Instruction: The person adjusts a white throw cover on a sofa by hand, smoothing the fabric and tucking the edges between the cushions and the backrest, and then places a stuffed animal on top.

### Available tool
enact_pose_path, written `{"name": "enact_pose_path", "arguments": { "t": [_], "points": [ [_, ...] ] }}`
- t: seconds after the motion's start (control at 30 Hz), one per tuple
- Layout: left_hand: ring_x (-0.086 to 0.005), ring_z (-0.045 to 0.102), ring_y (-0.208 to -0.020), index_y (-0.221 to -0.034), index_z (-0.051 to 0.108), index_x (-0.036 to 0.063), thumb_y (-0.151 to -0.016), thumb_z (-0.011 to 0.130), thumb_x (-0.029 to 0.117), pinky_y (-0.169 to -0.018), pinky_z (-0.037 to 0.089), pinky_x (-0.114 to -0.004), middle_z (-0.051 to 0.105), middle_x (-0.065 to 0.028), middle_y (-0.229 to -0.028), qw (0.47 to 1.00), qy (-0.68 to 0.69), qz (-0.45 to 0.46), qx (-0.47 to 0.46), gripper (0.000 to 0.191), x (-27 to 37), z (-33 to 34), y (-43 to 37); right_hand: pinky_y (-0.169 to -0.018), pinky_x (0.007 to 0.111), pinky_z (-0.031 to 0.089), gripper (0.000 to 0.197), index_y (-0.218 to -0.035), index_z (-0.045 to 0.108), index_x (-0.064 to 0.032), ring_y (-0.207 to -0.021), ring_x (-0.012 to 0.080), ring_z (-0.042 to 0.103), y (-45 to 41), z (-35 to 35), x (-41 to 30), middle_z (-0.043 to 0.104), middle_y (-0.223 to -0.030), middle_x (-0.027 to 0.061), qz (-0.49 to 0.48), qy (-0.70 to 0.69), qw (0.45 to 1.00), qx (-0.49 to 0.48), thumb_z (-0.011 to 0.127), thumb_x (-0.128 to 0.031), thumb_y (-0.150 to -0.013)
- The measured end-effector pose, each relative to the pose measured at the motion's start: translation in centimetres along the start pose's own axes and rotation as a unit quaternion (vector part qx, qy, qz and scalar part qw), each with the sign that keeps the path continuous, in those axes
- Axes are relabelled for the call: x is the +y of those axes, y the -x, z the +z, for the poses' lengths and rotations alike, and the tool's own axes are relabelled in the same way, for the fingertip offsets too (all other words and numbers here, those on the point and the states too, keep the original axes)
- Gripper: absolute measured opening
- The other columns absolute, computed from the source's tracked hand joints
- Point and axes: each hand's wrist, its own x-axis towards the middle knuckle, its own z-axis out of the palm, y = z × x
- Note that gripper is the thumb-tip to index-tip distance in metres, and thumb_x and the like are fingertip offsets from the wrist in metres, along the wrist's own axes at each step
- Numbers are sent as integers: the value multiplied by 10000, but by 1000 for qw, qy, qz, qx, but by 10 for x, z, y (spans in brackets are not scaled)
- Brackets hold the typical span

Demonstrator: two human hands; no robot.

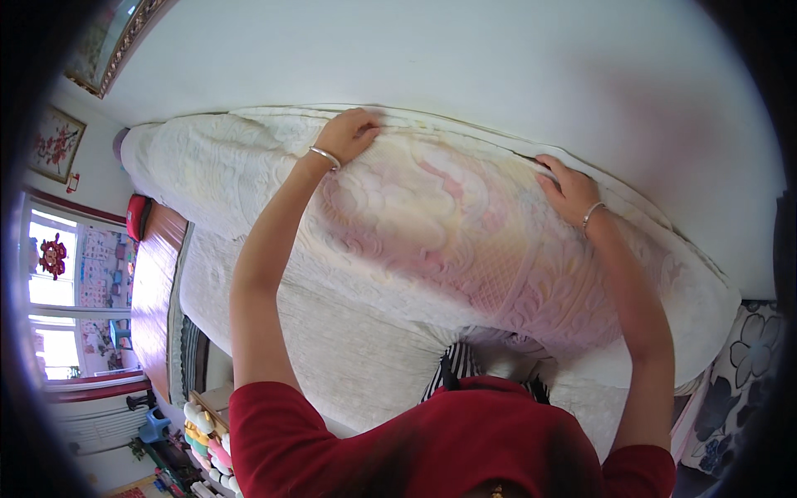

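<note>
A quilted cream-and-pink cover (pixel 436 230) with raised flower and lattice patterns lies over what looks like a sofa back along the white wall. At its upper edge, left of centre, my left hand (pixel 350 136) has its fingers bent on the fabric. Farther right, my right hand (pixel 568 190) grips the same edge, with fingertips tucked at the fold and the thumb in front. Bracelets circle both wrists. Pale layers of fabric show between the cover and the wall. Below it spreads a cream seat cover (pixel 348 355), where striped trousers (pixel 462 367) show at my knees.
The white wall (pixel 436 50) rises right behind the cover. A floral cushion or fabric (pixel 744 373) stands at the right end. To the left are plush toys (pixel 208 436), a wooden floor (pixel 155 280), a red object (pixel 137 216), windows and framed pictures (pixel 57 143).
</note>
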Motion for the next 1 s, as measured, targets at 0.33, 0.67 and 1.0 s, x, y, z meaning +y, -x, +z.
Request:
{"name": "enact_pose_path", "arguments": {
  "t": [0.33, 0.67, 1.0],
  "points": [
    [-284, 523, -1109, -1127, 603, 71, -915, 445, 346, -948, 411, -384, 587, -128, -1159, 983, -98, 25, -154, 382, -6, -16, -1, -939, 386, 386, 768, -1130, 601, 14, -1093, 368, 534, -58, -7, -6, 573, -1139, 270, 164, -31, 932, -321, 259, -625, -877],
    [-350, 482, -1141, -1152, 580, -11, -953, 287, 447, -1009, 339, -388, 537, -204, -1226, 868, -105, -160, -459, 578, 10, -6, -46, -941, 370, 395, 722, -1121, 601, 18, -1088, 347, 539, -43, -1, -12, 584, -1130, 253, 113, -89, 965, -219, 293, -590, -883],
    [-292, 558, -1044, -1197, 512, 41, -900, 452, 192, -865, 469, -351, 572, -176, -1140, 906, -302, 71, -287, 339, 40, 19, -24, -777, 413, 474, 349, -1025, 596, -23, -825, 349, 612, -13, -3, -17, 648, -934, 174, 46, 123, 989, -72, 439, -307, -898]
  ]
}}
